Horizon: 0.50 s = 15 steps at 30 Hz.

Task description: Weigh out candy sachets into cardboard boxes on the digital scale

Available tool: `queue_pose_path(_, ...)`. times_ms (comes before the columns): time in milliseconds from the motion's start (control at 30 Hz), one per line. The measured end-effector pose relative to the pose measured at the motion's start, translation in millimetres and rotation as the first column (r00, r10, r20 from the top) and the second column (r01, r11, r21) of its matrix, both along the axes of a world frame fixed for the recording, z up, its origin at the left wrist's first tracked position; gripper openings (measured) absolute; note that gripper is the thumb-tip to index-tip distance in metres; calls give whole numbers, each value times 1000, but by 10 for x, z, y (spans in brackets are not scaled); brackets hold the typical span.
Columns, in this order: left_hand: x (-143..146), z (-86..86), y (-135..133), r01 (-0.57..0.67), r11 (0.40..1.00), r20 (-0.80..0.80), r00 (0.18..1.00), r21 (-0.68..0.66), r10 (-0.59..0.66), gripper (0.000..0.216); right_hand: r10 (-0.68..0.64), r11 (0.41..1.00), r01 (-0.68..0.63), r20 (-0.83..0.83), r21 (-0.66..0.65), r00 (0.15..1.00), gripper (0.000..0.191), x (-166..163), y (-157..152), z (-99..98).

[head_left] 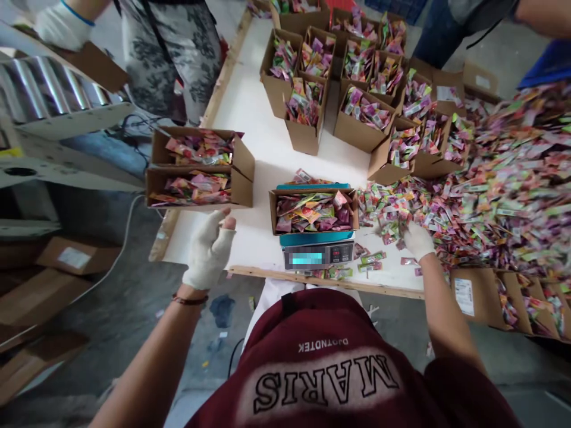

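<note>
My left hand (207, 246), in a white glove with bare fingertips, is held over the table's near left edge with nothing in it. Its fingers are loosely apart, just below two filled cartons (243, 193). At the edge of a loose heap, my gloved right hand (418, 241) has its fingers closed around some small colourful packets (397, 229); the fingertips are partly hidden. Between my hands, an open cardboard box (273, 214) full of such packets sits on a digital scale (319, 254) with a lit display.
Several filled boxes (359, 132) stand at the back of the white table (267, 148). A large packet heap (513, 190) spreads right. More cartons (473, 294) line the near right edge. A roller conveyor (49, 89) and a co-worker's gloved hand (65, 27) are at left.
</note>
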<state>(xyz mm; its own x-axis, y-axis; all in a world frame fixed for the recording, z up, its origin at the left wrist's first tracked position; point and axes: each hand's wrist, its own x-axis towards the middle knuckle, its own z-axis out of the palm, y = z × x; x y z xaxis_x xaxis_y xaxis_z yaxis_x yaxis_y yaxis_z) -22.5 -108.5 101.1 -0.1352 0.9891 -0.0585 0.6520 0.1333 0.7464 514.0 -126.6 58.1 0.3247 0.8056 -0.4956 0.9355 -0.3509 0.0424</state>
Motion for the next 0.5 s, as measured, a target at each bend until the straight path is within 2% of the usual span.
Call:
queue_pose_path(100, 9, 105, -52, -39, 999, -18, 999, -6, 39, 53, 22, 999, -22, 33, 25, 999, 47, -17, 65, 112)
queue_pose_path(167, 80, 195, -37, -17, 999, -27, 999, 44, 18, 47, 101, 981, -99, -1, 170, 995, 52, -76, 142, 272)
queue_pose_path(200, 133, 242, -19, 5, 997, -24, 1000, 81, -3, 44, 173, 946, -153, -42, 286, 984, 52, -142, 189, 374)
queue_pose_path(267, 269, 335, 27, 56, 986, -15, 998, 158, -54, 38, 355, 811, -237, -127, 535, 926, 47, -372, 294, 588)
queue_pose_path(333, 426, 416, 75, 102, 970, -5, 995, 222, -104, 34, 504, 669, -266, -161, 694, 849, 43, -724, 403, 755)
queue_pose_path(367, 506, 450, 95, 123, 962, 0, 992, 242, -127, 33, 548, 623, -275, -158, 732, 822, 42, -926, 456, 802)
queue_pose_path(433, 650, 503, 123, 167, 948, 5, 985, 271, -175, 33, 575, 586, -298, -127, 754, 809, 39, -1316, 548, 813)
queue_pose_path(500, 757, 535, 136, 224, 926, -13, 973, 304, -231, 32, 564, 595, -321, -98, 737, 820, 26, -1598, 616, 747)
